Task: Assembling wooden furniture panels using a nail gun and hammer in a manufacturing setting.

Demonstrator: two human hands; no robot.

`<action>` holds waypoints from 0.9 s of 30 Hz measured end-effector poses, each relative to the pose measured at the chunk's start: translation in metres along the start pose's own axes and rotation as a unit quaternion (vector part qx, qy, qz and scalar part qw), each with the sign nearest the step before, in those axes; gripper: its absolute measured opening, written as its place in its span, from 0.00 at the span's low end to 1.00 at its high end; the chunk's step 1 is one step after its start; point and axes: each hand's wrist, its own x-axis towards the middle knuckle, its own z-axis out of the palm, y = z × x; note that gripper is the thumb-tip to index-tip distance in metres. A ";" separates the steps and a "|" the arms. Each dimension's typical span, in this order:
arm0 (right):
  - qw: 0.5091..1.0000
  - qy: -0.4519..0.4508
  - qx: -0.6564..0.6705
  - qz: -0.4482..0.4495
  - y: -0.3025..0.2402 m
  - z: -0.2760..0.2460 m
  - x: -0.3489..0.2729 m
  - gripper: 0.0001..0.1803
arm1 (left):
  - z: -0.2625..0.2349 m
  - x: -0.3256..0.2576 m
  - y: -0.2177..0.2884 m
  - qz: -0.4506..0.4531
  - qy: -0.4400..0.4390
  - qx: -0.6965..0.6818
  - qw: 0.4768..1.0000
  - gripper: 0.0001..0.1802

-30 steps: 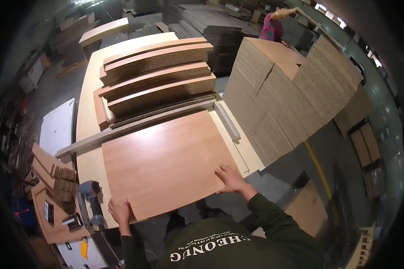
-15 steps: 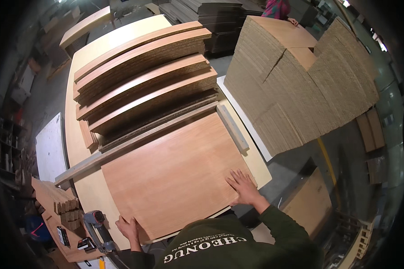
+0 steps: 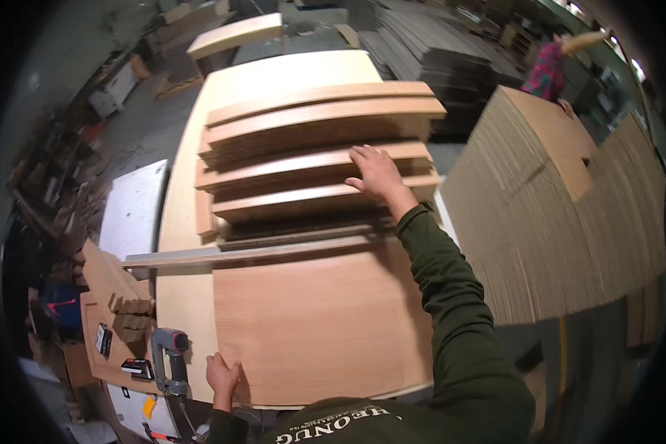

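Right hand (image 3: 376,172) now off the flat panel (image 3: 318,325), grip spread on stacked boards (image 3: 318,159); left hand (image 3: 222,374) pinching panel's corner.

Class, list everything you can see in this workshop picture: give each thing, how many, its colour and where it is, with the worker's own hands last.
Flat wooden veneer panel: one, reddish-brown, front of the bench.
Pale wooden workbench top: one, light beige, under the panels.
Stacks of long wooden boards: about four, brown, stepped behind the panel.
Grey metal rail: one, across the bench between panel and stacks.
Stacked corrugated cardboard sheets: a large pile, tan, right side.
Grey power tool: one, lower left.
Another person's pink sleeve: one, far right.
Left hand: on the panel's near left corner.
Right hand: flat on a board stack.
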 end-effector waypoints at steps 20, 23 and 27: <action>0.952 -0.143 0.270 -0.017 -0.113 0.060 -0.168 0.36 | 0.032 0.161 -0.022 -0.017 0.263 -0.381 0.886 0.32; 0.988 -0.061 0.138 -0.032 -0.088 0.059 -0.176 0.36 | 0.047 0.188 -0.006 0.053 0.170 -0.310 0.934 0.30; 0.987 -0.126 0.069 0.068 -0.057 0.050 -0.170 0.50 | 0.048 0.196 0.041 0.102 0.104 -0.281 0.949 0.30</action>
